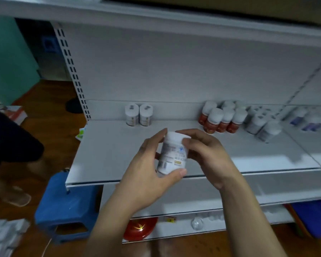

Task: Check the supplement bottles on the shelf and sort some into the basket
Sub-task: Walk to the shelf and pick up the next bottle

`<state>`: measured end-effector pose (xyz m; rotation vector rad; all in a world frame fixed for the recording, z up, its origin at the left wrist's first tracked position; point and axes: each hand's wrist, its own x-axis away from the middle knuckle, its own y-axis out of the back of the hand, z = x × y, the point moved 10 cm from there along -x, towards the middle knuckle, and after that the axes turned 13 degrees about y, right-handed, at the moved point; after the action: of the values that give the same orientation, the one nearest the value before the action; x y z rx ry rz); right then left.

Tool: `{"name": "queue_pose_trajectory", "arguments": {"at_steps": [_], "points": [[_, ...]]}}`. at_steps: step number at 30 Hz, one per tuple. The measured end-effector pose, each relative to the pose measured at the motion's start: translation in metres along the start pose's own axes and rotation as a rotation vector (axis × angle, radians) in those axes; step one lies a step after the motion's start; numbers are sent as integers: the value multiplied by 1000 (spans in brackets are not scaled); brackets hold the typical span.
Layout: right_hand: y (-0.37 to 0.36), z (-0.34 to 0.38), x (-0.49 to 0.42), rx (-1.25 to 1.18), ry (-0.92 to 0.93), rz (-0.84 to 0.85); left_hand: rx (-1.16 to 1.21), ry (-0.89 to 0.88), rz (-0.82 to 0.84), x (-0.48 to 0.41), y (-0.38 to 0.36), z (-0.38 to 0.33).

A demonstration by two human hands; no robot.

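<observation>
Now, past the blue stool point(67, 206) and two small white bottles point(138, 115) at the back of the shelf point(109, 154), the left hand point(146, 175) curls its grip round a white supplement bottle point(172, 154) held above the shelf's front, the right hand point(206, 156) gripping its top, red-labelled bottles point(220, 119) clustered farther right.

A bottle point(172, 154) is held between the left grip point(148, 175) and right grip point(208, 156), over the shelf point(107, 154) front. At the shelf's back stand two bottles point(139, 115), left of the held one. A cluster point(222, 117) stands back right, with more bottles point(261, 125) right of it. A stool point(67, 206) sits on the floor point(50, 101), below left.
</observation>
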<state>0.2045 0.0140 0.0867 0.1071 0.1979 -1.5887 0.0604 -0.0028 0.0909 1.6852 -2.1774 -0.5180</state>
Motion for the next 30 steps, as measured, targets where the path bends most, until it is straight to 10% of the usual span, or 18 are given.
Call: {"name": "queue_pose_trajectory", "arguments": {"at_steps": [30], "points": [[70,36,36,-221,99,264,73,-73,-324,45,-77,-73]]}}
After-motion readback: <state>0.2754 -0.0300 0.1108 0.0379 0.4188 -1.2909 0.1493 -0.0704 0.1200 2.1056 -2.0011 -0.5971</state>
